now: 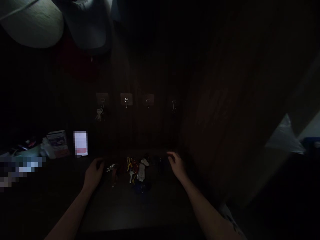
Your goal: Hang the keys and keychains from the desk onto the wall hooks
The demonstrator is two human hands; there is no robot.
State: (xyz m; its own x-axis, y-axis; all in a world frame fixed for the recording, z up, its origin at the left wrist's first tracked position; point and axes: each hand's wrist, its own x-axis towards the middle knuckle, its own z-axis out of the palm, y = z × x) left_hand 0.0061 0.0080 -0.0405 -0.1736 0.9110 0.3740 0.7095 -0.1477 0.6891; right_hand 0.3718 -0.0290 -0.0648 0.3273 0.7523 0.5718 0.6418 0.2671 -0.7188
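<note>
My left hand (94,171) rests on the dark shelf surface (140,213), fingers loosely bent, with nothing visible in them. Just right of it lies a bunch of keys (113,168) with a brownish strap. In the middle are a silver key (131,175), a yellow clip (128,163), a pale grey key fob (141,171) and a dark blue item (142,188) with a ring. A dark object (160,163), hard to make out, sits nearest my right hand (176,163). That hand is empty, its index finger stretched inward.
Several wall hooks line the back panel; keys (99,113) hang on the leftmost hook, and a dark item (173,110) on the rightmost. Caps (86,30) hang at upper left. A small box (58,143) stands at left. Clear plastic (286,136) shows at right.
</note>
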